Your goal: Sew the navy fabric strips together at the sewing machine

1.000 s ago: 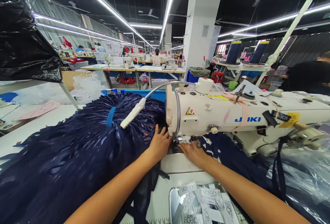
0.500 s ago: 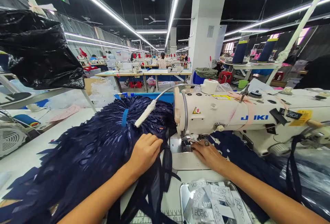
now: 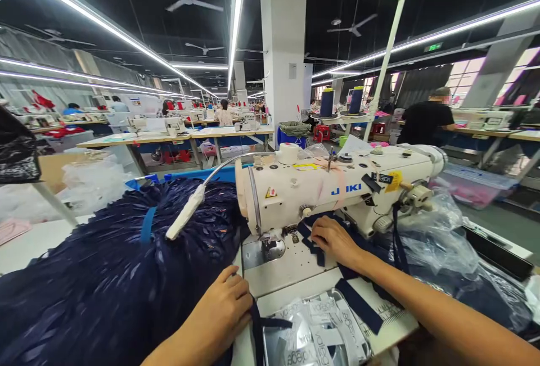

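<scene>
My left hand [image 3: 225, 301], fingers curled, rests at the right edge of a big heap of navy fabric strips [image 3: 105, 276] bound with a blue band [image 3: 147, 225]. A navy strap [image 3: 255, 326] runs down from under its fingers. To the right of the needle area of a white sewing machine [image 3: 287, 186], my right hand [image 3: 337, 241] pinches at small navy fabric pieces [image 3: 311, 238] on the machine bed; its fingertips are partly hidden. The presser foot [image 3: 270, 249] has no hand at it. More navy fabric lies under the machine arm.
A metal tray [image 3: 266, 343] of white printed labels [image 3: 320, 326] stands in front of the bed, a navy strip [image 3: 358, 305] beside it. A lamp on a bent neck [image 3: 185, 214] hangs over the heap. Clear plastic bags [image 3: 439, 242] lie right. A person in black [image 3: 426, 118] sits beyond.
My right hand has moved away from the presser foot to navy pieces right of it. My left hand has come lower, nearer me. The view has turned right.
</scene>
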The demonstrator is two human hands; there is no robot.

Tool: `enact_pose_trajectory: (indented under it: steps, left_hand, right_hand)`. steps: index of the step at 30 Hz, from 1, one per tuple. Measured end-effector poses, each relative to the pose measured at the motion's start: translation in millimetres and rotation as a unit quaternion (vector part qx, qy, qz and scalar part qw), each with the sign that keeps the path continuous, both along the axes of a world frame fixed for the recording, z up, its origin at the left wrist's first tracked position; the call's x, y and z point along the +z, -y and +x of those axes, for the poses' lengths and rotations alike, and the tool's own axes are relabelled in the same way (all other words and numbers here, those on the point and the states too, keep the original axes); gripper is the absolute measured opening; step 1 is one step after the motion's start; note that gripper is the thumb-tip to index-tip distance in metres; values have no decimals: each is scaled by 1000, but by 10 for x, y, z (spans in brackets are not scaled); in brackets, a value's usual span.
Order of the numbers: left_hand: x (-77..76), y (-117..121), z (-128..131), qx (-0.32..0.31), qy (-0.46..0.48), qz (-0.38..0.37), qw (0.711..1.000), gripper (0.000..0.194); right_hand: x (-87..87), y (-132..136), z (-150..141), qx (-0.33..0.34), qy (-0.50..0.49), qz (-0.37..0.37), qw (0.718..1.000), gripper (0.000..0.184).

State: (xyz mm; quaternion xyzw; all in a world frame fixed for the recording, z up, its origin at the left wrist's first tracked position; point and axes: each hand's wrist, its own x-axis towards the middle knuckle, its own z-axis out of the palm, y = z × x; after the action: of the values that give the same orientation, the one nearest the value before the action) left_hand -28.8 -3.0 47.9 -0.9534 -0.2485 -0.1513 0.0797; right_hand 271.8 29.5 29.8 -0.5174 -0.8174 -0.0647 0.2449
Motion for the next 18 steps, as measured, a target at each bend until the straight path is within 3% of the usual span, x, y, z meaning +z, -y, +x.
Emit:
enact_pose_trajectory:
  steps: [3,5,9,13,15,18]
  left_hand:
    - [112,72,196,40,25,-149,988,13]
    - [134,64,354,79,56,-186,978,18]
    - [-16,-112,607,126,112,-119,979,26]
    - [-248,-339,679,95,91,33,991,20]
    - [-320,-390,649,79,62,38,994,22]
    - [-354,-347,550,87,57,-29,994,24]
  right_hand:
    - [18,11,-5,-17,40,-15,999,12]
    - [2,2,-87,-42,68,-20,997,10]
    - [-70,-34,-315,-74,99,-32,992,5]
    - [-146,-1,-491,16,99,-23,995,13]
    - [-164,37,-513,80,99,-28,991,19]
    - [-177,81,-474,160,87,-18,983,20]
